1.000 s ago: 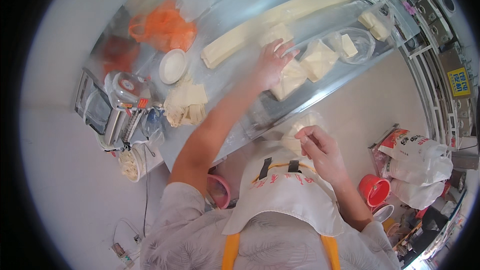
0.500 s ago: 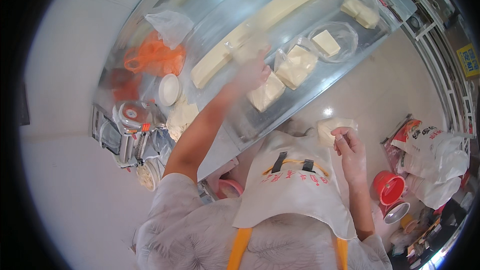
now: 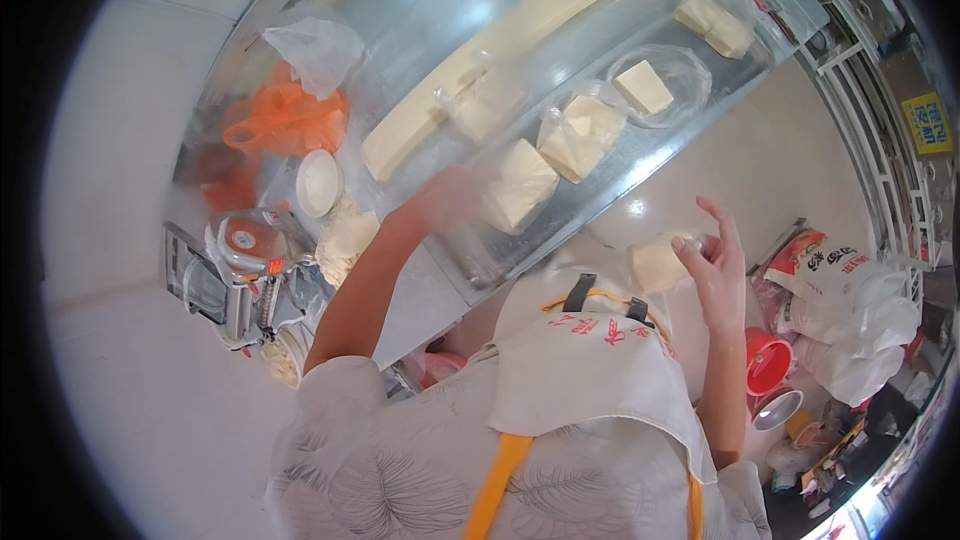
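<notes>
My left hand [image 3: 452, 198] is smeared by motion over the metal table, beside the nearest cream-coloured square stack [image 3: 522, 186], which looks like dough sheets. Its fingers cannot be made out. Beyond it a bagged stack [image 3: 484, 106] lies against a long cream-coloured strip [image 3: 500, 40]. My right hand [image 3: 716, 262] is off the table's near edge, thumb and fingers pinched on a clear bag with a pale square stack [image 3: 657, 266] in it; the index finger points up. Further right on the table lie another bagged stack [image 3: 582, 138], a square stack on an open bag [image 3: 643, 88] and one more bagged stack [image 3: 714, 26].
At the table's left are a scale [image 3: 240, 250], a white bowl [image 3: 319, 183], dough pieces [image 3: 345, 240], an orange bag [image 3: 290, 118] and a clear bag [image 3: 318, 52]. Red buckets [image 3: 767, 364] and white sacks [image 3: 850, 300] stand on the floor at right.
My left hand has drawn back left and nearer, away from the bagged stack by the strip, which now lies still. My right index finger has lifted. The whole view has shifted slightly.
</notes>
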Action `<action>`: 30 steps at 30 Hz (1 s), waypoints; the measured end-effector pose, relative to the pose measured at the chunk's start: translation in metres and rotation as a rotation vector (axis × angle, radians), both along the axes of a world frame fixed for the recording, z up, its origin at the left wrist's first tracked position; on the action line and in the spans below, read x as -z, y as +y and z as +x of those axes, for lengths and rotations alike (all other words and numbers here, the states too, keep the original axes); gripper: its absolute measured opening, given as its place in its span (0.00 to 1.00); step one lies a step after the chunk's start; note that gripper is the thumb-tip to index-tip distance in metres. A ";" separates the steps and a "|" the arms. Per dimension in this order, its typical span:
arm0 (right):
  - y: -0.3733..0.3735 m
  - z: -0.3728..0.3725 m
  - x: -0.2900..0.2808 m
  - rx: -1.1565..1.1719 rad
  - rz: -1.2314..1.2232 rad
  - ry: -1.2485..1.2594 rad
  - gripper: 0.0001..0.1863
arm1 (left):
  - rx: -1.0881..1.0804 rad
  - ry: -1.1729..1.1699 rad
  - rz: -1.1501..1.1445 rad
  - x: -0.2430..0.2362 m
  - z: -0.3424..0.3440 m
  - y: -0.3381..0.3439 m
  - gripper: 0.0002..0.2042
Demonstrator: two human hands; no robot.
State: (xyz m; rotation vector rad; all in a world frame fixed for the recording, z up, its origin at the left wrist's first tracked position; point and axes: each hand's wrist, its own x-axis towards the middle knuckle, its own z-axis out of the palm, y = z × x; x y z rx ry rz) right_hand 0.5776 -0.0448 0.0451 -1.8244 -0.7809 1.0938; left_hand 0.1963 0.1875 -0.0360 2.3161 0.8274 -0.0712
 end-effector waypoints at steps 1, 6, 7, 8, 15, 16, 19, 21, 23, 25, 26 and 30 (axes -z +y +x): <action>0.010 -0.001 -0.002 -0.043 -0.023 -0.030 0.34 | -0.036 0.013 -0.029 0.003 -0.007 -0.001 0.25; 0.045 0.005 -0.007 -0.101 -0.125 -0.125 0.37 | -0.215 -0.068 -0.077 -0.057 0.004 -0.010 0.20; 0.051 0.005 -0.006 -0.119 -0.138 -0.146 0.37 | -0.211 -0.045 -0.066 -0.061 0.001 -0.013 0.20; 0.058 0.003 -0.005 -0.127 -0.131 -0.156 0.38 | -0.199 -0.025 -0.055 -0.064 0.000 -0.014 0.19; 0.121 -0.008 0.003 -0.179 -0.086 -0.299 0.42 | -0.584 -0.299 -0.201 -0.075 -0.017 -0.020 0.09; 0.128 -0.007 0.005 -0.194 -0.071 -0.317 0.42 | -0.718 -0.297 -0.288 -0.066 -0.018 -0.022 0.09; 0.144 -0.004 0.010 -0.210 -0.076 -0.343 0.43 | -0.948 -0.394 -0.472 -0.068 -0.015 -0.038 0.08; 0.146 0.000 0.015 -0.185 -0.061 -0.302 0.42 | -1.021 -0.429 -0.533 -0.069 -0.017 -0.049 0.09; 0.148 0.006 0.019 -0.170 -0.059 -0.254 0.41 | -1.066 -0.401 -0.556 -0.064 -0.022 -0.058 0.10; 0.147 0.011 0.019 -0.165 -0.071 -0.199 0.40 | -1.134 -0.486 -0.583 -0.056 -0.026 -0.064 0.11; 0.149 0.010 0.016 -0.161 -0.070 -0.170 0.39 | -1.167 -0.530 -0.592 -0.055 -0.027 -0.065 0.11; 0.153 0.016 0.011 -0.177 -0.073 -0.082 0.35 | -1.320 -0.619 -0.667 -0.060 -0.016 -0.075 0.15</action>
